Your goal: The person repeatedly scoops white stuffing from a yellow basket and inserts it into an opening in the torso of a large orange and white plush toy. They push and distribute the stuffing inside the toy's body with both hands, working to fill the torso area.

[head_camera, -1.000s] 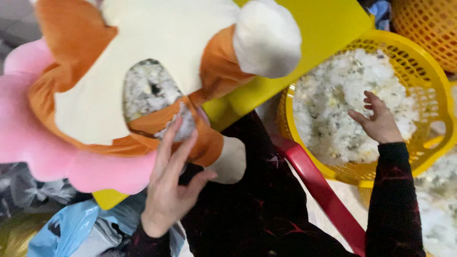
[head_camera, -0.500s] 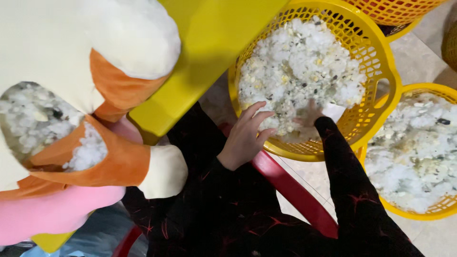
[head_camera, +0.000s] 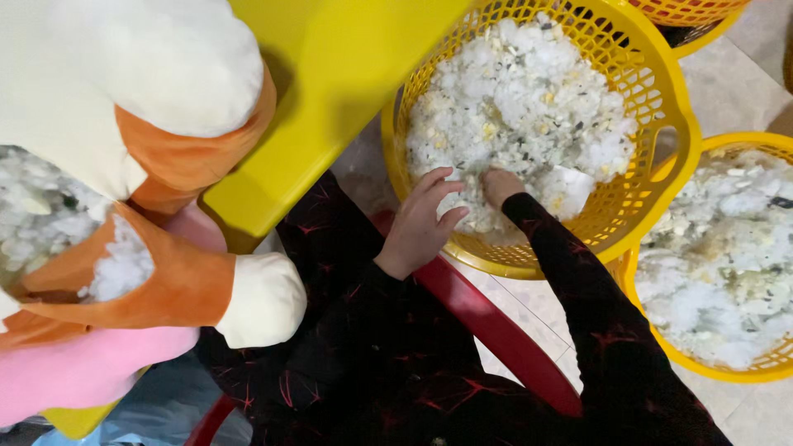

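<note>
A round yellow basket (head_camera: 661, 107) full of white stuffing fluff (head_camera: 529, 99) sits in front of me. My left hand (head_camera: 421, 223) reaches over its near rim, fingers spread and touching the fluff. My right hand (head_camera: 500, 186) is dug into the fluff beside it, fingers buried and hidden. At the left lies an orange, cream and pink plush toy (head_camera: 124, 165) with an open seam showing white filling (head_camera: 49, 223). It rests partly on a yellow table (head_camera: 330, 91).
A second yellow basket (head_camera: 661, 347) of fluff stands at the right, touching the first. An orange basket (head_camera: 686, 10) sits at the top edge. A red chair edge (head_camera: 496, 330) runs under my dark-sleeved arms. The floor is pale tile.
My left hand left the plush toy and moved right into the basket beside my right hand. The view swung right, so the toy now sits at the left edge.
</note>
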